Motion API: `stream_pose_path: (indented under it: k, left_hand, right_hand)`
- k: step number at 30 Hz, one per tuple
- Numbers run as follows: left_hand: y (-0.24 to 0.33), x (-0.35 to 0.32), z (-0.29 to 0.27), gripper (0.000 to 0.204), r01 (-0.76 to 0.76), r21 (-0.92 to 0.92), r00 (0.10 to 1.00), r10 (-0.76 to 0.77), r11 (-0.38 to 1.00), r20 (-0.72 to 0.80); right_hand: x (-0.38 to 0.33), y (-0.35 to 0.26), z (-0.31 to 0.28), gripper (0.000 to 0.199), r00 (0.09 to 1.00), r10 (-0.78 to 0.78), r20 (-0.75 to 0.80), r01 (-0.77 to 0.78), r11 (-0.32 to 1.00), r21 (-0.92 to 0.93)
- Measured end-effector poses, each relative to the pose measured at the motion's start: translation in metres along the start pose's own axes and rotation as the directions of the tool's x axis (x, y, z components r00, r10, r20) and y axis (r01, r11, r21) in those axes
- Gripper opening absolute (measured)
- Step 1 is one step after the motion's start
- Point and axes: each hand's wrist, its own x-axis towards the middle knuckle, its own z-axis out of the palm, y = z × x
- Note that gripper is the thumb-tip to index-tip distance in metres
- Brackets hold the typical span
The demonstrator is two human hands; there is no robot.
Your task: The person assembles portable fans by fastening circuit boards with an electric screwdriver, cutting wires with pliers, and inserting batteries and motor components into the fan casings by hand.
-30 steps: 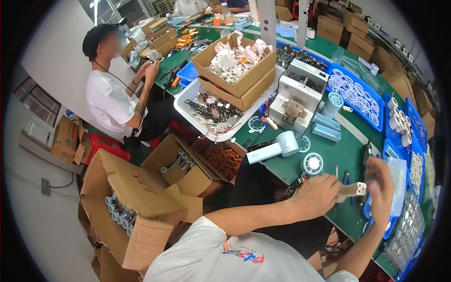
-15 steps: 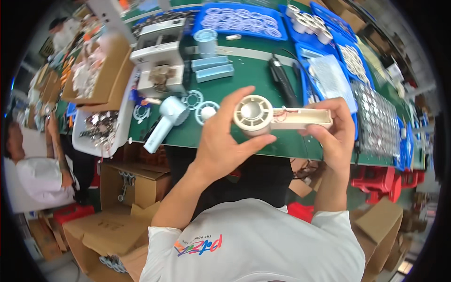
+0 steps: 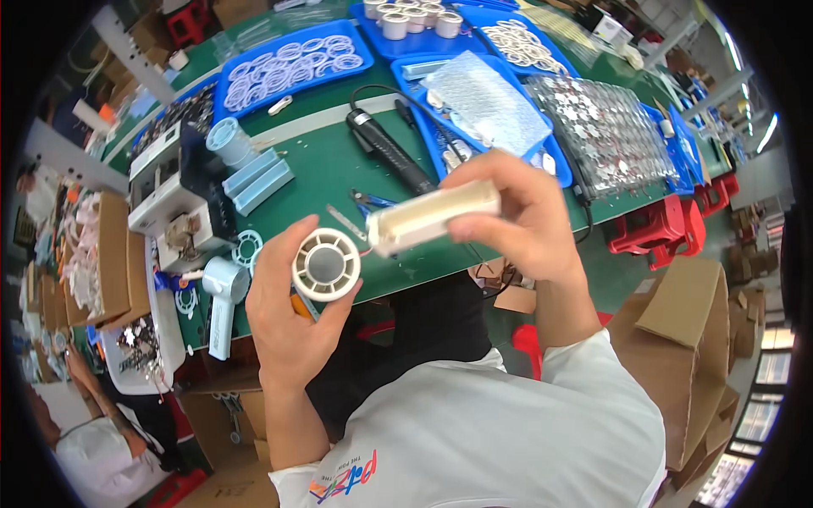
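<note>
My left hand [image 3: 288,317] is closed around a round cream-white fan head [image 3: 327,264], its spoked ring facing up. In my right hand [image 3: 529,220] is a long hollow cream-white handle shell [image 3: 436,218], slightly blurred, pinched between thumb and fingers. The shell tilts up to the right, its open side showing. A small gap separates head and shell, with a bit of reddish wire visible there. Just beyond them lie blue-handled cutters [image 3: 373,201] and a slim metal tool [image 3: 345,222]. Left of my left hand rests a light-blue handheld fan body [image 3: 224,288] beside a light-blue ring [image 3: 247,249].
A black electric screwdriver [image 3: 389,152] with a cord lies on the green table. Blue trays hold purple-white rings [image 3: 296,66], white cylinders [image 3: 415,19] and bubble wrap [image 3: 491,97]. A white machine [image 3: 174,190] stands left. A co-worker's arm [image 3: 106,398] shows at far left.
The fan head and handle shell, in line and touching before, are now apart, the shell raised and tilted. My left hand has moved left and down. The whole view has turned rightward.
</note>
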Motion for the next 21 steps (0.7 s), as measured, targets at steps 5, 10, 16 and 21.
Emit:
stream_pose_path:
  k: [5,10,16,21]
  left_hand:
    - [0.001,-0.005,-0.003,0.071,0.064,-0.018,0.993,-0.066,0.998,-0.099]
    - [-0.005,-0.005,-0.004,0.075,0.173,-0.104,0.965,-0.19,0.979,-0.18]
    - [-0.004,-0.008,-0.006,0.076,0.238,-0.185,0.95,-0.268,0.954,-0.161]
    - [-0.004,-0.01,-0.007,0.076,0.251,-0.236,0.945,-0.291,0.939,-0.15]
  right_hand:
    - [-0.003,0.006,-0.001,0.038,0.986,0.032,-0.162,-0.001,0.982,0.189]
    - [-0.013,0.012,-0.008,0.032,0.913,0.17,-0.37,0.054,0.851,0.523]
    - [-0.019,0.036,-0.021,0.042,0.9,0.181,-0.397,-0.063,0.954,0.293]
    - [-0.017,0.036,-0.01,0.039,0.881,0.191,-0.434,-0.05,0.948,0.315]
